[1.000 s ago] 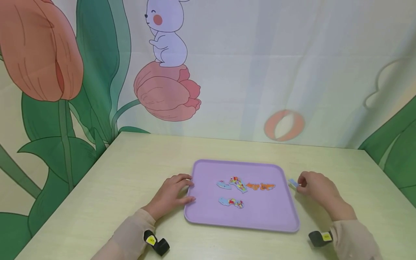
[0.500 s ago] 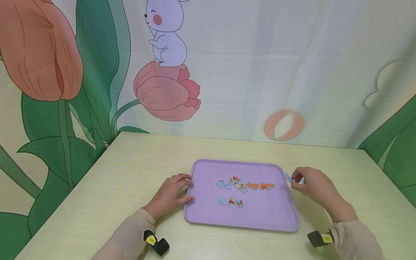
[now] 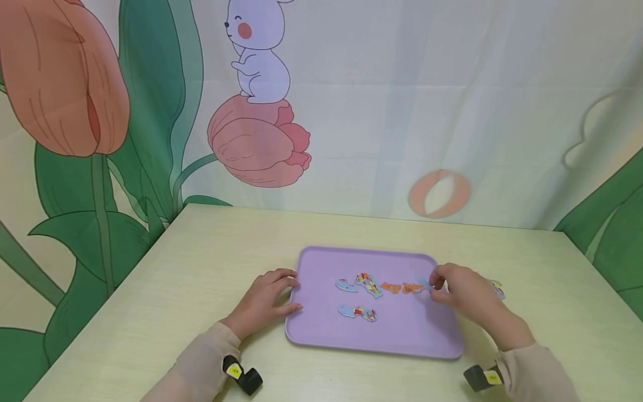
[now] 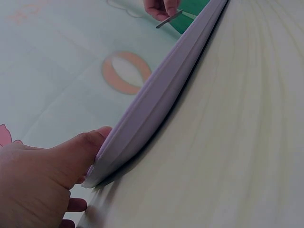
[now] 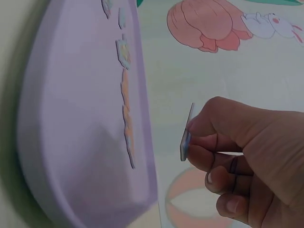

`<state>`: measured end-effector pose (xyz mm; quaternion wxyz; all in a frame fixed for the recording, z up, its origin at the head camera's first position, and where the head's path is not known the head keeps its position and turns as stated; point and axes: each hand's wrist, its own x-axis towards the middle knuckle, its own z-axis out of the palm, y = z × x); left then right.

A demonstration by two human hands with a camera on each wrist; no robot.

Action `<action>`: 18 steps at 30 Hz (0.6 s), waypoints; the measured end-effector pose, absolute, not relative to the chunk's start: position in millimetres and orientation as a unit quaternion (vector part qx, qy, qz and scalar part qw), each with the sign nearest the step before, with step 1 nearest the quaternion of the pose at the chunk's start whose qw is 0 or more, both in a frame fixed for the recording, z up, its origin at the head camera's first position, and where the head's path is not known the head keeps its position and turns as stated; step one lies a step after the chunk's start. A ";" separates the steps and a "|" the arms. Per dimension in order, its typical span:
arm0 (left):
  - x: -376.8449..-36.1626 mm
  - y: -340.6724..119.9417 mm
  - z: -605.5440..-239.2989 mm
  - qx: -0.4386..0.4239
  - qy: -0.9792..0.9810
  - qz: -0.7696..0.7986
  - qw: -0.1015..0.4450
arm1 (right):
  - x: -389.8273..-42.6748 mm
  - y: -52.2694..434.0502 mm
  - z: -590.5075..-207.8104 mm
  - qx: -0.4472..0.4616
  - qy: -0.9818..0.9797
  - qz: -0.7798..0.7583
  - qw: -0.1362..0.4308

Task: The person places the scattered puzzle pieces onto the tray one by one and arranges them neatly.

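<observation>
A small, flat, pale-blue cardboard puzzle piece (image 3: 425, 282) is pinched between the thumb and fingertips of a person's right hand (image 3: 459, 290), held just above the right part of a flat lilac plastic tray (image 3: 321, 340), beside the orange end of a row of joined puzzle pieces (image 3: 382, 286). In the right wrist view the piece (image 5: 186, 135) stands on edge in the pinch (image 5: 223, 156), its long axis running up and down in the picture and its thin side facing the tray floor (image 5: 71, 142); which end leads cannot be told. The light fingertip grip looks chosen to leave most of the piece free, so that it can be turned and lined up against the row.

The left hand (image 3: 266, 298) rests at the tray's left edge, thumb against the rim and fingers relaxed, gripping nothing; the left wrist view shows the thumb (image 4: 83, 147) pressed to the raised lilac rim (image 4: 156, 99), apparently to steady the tray.

A second, shorter strip of joined pieces (image 3: 358, 312) lies nearer the tray's front edge. One more loose piece (image 3: 497, 288) lies on the pale wooden table (image 3: 150, 312) just off the tray's right edge, partly hidden by the right hand. A curtain printed with a rabbit and tulips (image 3: 256, 95) hangs behind the table's far edge.
</observation>
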<state>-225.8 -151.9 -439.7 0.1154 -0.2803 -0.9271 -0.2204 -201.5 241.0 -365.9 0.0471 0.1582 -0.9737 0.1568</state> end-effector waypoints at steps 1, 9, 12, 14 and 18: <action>-225.8 -151.9 -439.8 -0.280 -0.927 -0.220 0.116 | -201.4 238.8 -367.2 0.161 -0.974 0.156 0.045; -226.3 -152.4 -440.9 -0.281 -0.927 -0.220 0.119 | -199.9 218.2 -377.2 0.189 -0.973 0.130 0.032; -226.6 -152.4 -441.1 -0.282 -0.926 -0.221 0.119 | -198.3 211.7 -379.7 0.202 -0.971 0.121 0.030; -226.8 -152.2 -441.2 -0.282 -0.926 -0.221 0.119 | -197.5 207.9 -381.2 0.215 -0.969 0.116 0.031; -226.8 -151.8 -440.7 -0.281 -0.927 -0.220 0.120 | -196.2 202.0 -385.2 0.237 -0.965 0.112 0.031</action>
